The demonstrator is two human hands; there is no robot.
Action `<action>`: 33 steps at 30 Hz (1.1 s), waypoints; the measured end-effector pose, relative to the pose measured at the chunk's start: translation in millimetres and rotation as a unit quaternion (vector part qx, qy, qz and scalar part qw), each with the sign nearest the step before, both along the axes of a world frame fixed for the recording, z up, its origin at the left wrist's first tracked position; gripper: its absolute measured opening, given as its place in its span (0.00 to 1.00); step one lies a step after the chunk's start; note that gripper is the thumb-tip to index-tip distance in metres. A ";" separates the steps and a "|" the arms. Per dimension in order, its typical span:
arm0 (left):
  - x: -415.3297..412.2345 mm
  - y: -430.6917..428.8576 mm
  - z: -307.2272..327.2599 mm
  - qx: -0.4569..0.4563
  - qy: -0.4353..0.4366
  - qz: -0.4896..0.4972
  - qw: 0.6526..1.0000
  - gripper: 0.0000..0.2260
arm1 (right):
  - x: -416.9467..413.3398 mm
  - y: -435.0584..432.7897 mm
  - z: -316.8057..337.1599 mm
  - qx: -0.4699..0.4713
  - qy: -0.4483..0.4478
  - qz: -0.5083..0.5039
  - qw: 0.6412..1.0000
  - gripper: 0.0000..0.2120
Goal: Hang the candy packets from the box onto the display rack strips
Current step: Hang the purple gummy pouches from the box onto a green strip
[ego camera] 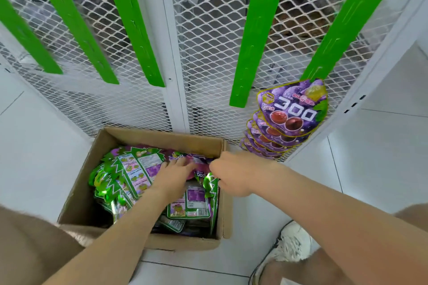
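1. The left hand (172, 174) lies flat in the cardboard box (76, 194), fingers (183, 163) spread over the grape gummy packets (136, 169); the glossy pile could slide beneath them.
2. The right hand (234, 174) has its fingers curled together at a packet edge just beside the left fingertips; whether they actually pinch it cannot be told, and a thin hold could drop it.
3. Hung packets (291, 109) fill the rightmost green strip (342, 23), up and right of the fingers; a brushing arm could knock them loose.
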State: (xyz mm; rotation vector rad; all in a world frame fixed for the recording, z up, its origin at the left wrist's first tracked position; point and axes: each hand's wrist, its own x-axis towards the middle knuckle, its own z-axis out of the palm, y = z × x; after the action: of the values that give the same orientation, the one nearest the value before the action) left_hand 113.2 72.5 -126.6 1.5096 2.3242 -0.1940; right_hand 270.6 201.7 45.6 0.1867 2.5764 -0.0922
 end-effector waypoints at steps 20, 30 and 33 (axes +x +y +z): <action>-20.4 49.9 197.1 0.275 -0.429 0.085 0.856 0.05 | 6.2 72.0 57.5 -0.145 0.146 -0.191 0.960 0.13; 38.1 47.6 239.7 0.261 -0.499 0.161 0.811 0.11 | 70.7 74.5 88.4 -0.335 0.443 -0.371 0.745 0.16; 52.4 69.3 246.1 0.309 -0.384 0.075 0.867 0.08 | 84.2 85.5 103.4 -0.262 0.487 -0.352 0.755 0.20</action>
State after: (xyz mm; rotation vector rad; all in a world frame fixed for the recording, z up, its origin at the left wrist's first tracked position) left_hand 165.6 141.8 119.5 1.2761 1.8603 1.0914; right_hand 354.8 287.2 149.0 1.1373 3.1126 -1.5388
